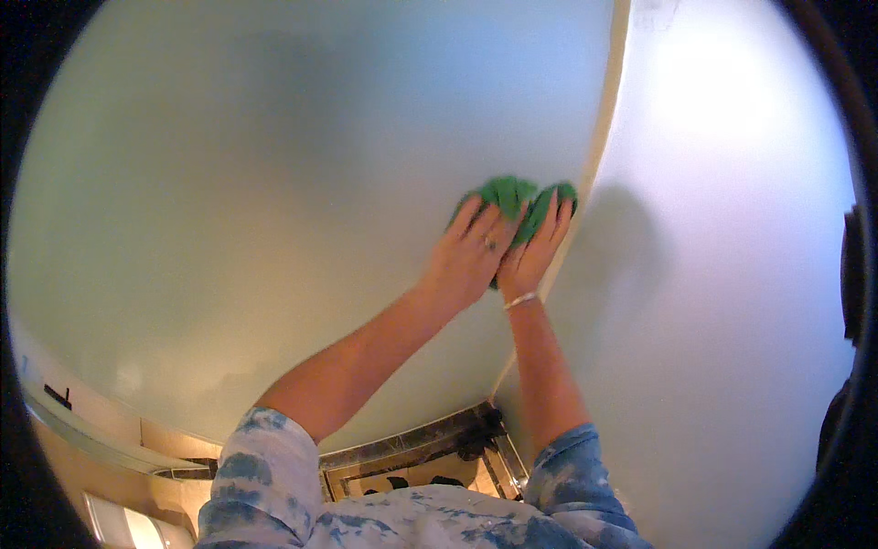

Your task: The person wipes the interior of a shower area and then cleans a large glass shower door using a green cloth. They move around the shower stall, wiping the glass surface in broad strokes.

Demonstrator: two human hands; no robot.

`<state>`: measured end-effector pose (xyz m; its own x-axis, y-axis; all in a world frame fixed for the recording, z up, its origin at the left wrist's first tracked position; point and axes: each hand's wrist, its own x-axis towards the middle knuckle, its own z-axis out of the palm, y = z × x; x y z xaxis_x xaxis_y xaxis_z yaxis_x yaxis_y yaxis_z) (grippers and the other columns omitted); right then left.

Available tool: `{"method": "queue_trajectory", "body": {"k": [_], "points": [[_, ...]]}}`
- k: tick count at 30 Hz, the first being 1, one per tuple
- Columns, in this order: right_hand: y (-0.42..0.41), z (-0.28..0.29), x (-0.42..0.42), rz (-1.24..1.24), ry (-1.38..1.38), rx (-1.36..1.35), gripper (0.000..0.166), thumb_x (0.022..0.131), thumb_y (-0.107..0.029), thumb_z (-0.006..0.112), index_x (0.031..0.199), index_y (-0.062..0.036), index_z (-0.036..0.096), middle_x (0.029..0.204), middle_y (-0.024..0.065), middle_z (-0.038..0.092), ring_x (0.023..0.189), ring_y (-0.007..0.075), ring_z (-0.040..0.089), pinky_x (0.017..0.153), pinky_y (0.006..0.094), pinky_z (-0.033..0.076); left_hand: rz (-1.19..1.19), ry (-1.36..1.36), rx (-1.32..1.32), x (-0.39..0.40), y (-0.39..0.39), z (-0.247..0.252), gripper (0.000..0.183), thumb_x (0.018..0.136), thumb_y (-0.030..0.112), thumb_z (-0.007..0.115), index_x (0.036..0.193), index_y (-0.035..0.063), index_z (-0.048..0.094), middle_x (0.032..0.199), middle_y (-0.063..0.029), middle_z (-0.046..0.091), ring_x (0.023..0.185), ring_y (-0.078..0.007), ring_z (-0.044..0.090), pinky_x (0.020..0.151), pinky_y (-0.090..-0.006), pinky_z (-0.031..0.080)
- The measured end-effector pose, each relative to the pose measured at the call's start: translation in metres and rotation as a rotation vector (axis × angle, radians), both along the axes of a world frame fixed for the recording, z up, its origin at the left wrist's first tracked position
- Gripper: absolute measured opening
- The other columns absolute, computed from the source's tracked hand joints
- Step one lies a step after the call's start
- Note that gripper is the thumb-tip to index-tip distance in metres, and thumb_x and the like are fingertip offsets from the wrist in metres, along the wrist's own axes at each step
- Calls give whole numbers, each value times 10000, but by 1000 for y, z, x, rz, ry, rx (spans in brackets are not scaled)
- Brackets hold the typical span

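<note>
Both of my hands are on a bunched green cloth (509, 194), which lies against a large, pale, smooth panel (274, 226). My left hand (470, 254), with a ring on one finger, presses the cloth's left part with bent fingers. Right beside it, my right hand (531, 250) holds the cloth's right part, and a thin bracelet (521, 300) circles that wrist. The cloth's right end is close to the tan strip (605, 117) along the panel's edge. Some of the cloth is hidden under my palms.
Right of the strip is a second pale surface (686, 384) with a bright glare and a soft shadow. Below are a dark tile border (411, 439) and tan tiles. A curved ledge (96, 439) runs at lower left, above a lit white fixture (130, 525).
</note>
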<state>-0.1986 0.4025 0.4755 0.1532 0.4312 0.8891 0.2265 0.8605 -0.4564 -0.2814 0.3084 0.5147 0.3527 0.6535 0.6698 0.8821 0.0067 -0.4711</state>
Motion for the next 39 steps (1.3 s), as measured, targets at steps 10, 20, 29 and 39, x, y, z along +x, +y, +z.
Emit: {"method": "queue_trajectory", "body": {"k": [10,20,29,39], "points": [[-47,206,-60,-11,-79,603,515,781,-137,551,1294,-106,521,1295,172,485,1180,357,454,1024,489,333,181,-80,539,-43,-69,150,603,833,261,605,1340,-3,411,1460,-163,325,1338,-424,290,1072,-623,209],[-67,89,-109,242,-188,563,641,772,-227,616,1371,-83,438,1332,144,480,1248,329,436,1080,477,287,305,-393,328,-65,-116,43,630,785,169,604,1315,-97,393,1433,-285,294,1316,-512,264,1060,-636,198],[-142,167,-145,138,-159,675,477,873,-233,481,1315,-54,501,1274,154,522,1177,361,481,1010,476,356,369,-275,625,-115,-162,87,622,798,260,601,1341,1,443,1437,-202,344,1290,-434,338,1060,-574,258],[-231,-29,-166,441,-538,762,413,861,-230,536,1257,-122,586,1244,72,544,1102,250,544,939,437,411,491,-455,309,-139,-287,-108,718,820,371,593,1361,-50,382,1466,-250,254,1294,-490,282,1066,-596,236]]}}
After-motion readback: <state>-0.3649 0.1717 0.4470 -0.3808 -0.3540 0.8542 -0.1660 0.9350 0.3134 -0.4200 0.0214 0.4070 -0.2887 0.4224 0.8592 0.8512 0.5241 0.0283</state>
